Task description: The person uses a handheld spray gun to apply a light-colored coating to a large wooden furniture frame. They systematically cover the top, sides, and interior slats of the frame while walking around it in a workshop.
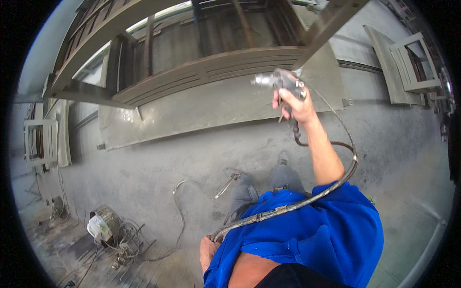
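Observation:
My right hand (302, 106) is raised in front of me, closed around the handle of a metal spray gun (284, 82). The gun's nozzle points left, toward a long grey-brown slatted wooden frame (206, 72). From the gun's handle a dark hose (312, 199) loops down past my right forearm and crosses my blue top to the lower left. There my left hand (207, 252), low beside my waist, grips the bundled hose; its fingers are partly hidden. A thinner line runs from the gun along the same loop.
Beneath the frame lies a large flat grey panel (168, 122). A paint-crusted pot (106, 225) with tangled hoses stands on the floor at lower left. Another hose (180, 211) trails near my feet. Smaller slatted frames (417, 62) stand at far right and far left.

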Motion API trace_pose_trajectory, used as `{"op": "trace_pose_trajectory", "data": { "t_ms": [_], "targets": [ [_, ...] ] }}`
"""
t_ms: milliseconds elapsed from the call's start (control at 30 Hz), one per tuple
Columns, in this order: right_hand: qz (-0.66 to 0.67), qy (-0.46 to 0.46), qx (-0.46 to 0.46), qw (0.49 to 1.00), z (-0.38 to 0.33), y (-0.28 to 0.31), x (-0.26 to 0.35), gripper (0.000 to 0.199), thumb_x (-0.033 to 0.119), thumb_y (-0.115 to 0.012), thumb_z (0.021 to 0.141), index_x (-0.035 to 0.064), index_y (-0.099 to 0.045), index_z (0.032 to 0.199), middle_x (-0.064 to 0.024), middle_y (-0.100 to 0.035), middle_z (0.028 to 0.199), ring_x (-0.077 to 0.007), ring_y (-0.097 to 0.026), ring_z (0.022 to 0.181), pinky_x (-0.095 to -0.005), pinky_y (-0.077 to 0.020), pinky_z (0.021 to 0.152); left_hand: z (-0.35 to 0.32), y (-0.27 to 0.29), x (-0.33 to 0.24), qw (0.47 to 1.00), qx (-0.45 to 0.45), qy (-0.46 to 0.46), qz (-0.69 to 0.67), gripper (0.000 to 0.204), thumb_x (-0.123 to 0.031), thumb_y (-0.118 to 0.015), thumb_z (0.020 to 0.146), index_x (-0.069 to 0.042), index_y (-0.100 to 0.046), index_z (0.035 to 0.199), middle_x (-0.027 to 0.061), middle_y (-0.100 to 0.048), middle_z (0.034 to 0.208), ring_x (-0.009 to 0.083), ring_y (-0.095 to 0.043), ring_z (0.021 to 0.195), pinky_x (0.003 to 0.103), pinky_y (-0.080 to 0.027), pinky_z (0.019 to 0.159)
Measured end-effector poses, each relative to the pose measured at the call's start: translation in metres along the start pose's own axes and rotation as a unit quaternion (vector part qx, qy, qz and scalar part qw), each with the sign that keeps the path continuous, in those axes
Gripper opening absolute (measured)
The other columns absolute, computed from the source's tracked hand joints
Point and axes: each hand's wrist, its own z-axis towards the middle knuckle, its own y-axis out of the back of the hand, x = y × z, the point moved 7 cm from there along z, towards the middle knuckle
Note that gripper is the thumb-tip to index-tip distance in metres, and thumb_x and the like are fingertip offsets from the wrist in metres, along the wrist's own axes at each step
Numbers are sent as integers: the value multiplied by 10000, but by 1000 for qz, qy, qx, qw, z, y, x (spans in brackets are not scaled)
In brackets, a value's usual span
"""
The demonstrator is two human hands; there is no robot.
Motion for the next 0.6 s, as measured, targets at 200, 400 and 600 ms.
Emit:
{"op": "trace_pose_trajectory", "data": {
  "t_ms": [200,400,600],
  "targets": [
    [-36,-11,-96,995,-93,228,31,612,141,-634,991,13,-404,1544,-90,-671,880,-157,-664,716,-231,-446,424,26,-104,-105,984,16,-71,160,515,-506,-711,877,-39,-753,1091,279,-709,1097,442,-658,1110,498,-537,961],
    [-102,35,-206,973,-151,497,113,530,214,-633,1009,46,-480,1488,-71,-657,891,-164,-664,725,-232,-438,431,-21,-246,-311,962,57,-160,214,420,-392,-687,882,-41,-751,1106,286,-715,1072,422,-691,1051,504,-551,932],
    [-95,32,-143,985,-21,615,159,510,221,-648,1006,66,-518,1475,-32,-663,876,-120,-657,730,-231,-424,442,-129,-293,-453,987,107,-74,99,396,-402,-701,882,-46,-778,1036,248,-742,1008,405,-718,994,482,-566,896]
  ]
}}
